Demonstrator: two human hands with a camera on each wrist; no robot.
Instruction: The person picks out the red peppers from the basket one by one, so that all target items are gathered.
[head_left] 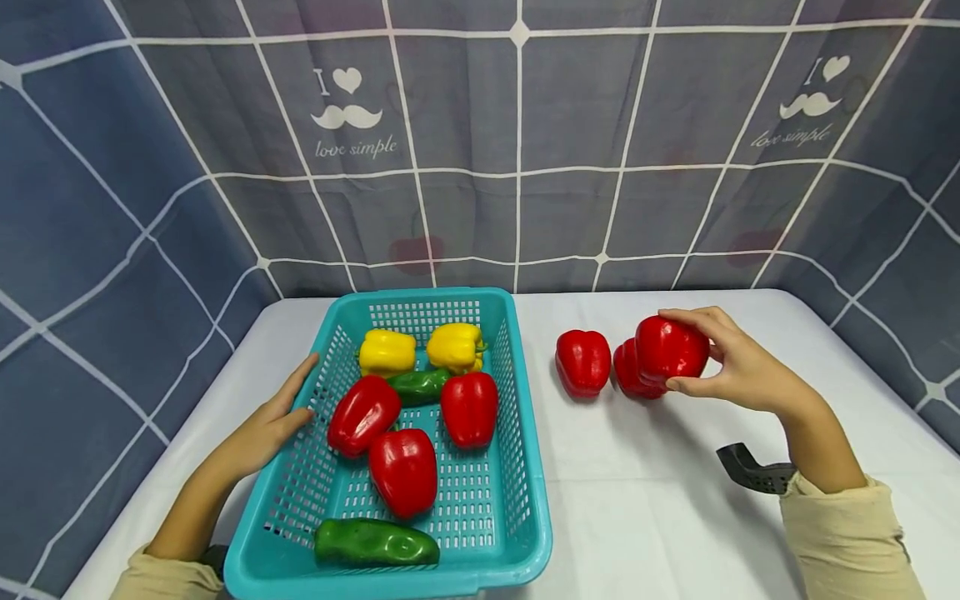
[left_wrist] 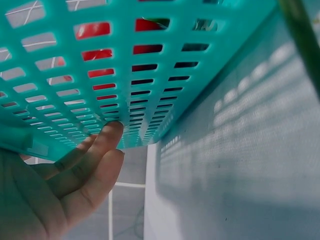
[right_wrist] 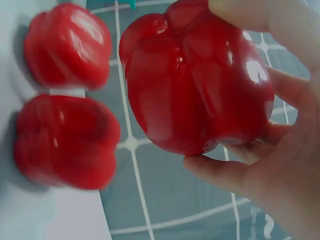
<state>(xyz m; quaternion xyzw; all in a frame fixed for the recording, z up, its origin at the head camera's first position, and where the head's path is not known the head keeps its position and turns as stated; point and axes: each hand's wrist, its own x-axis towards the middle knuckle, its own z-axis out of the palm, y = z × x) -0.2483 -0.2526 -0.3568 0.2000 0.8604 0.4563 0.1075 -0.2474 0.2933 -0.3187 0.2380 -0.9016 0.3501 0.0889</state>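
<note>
While the right hand (head_left: pixel 731 367) holds a red pepper (head_left: pixel 670 348) up off the white table (head_left: pixel 637 483), its fingers curl over the top and its thumb pinches from below. Just under those fingers, another red pepper (head_left: pixel 630 373) lies on the table, and a third red pepper (head_left: pixel 582 361) lies a little past it, farther from the fingertips. The left hand (head_left: pixel 266 425) rests flat on the outside wall of the blue basket (head_left: pixel 517 467). Its fingers (left_wrist: pixel 107 137) are straight and close together, touching the holes in the wall. On the other side of that wall from the fingers lie three more red peppers (head_left: pixel 405 471), two yellow peppers (head_left: pixel 386 352) and two green peppers (head_left: pixel 375 543).
</note>
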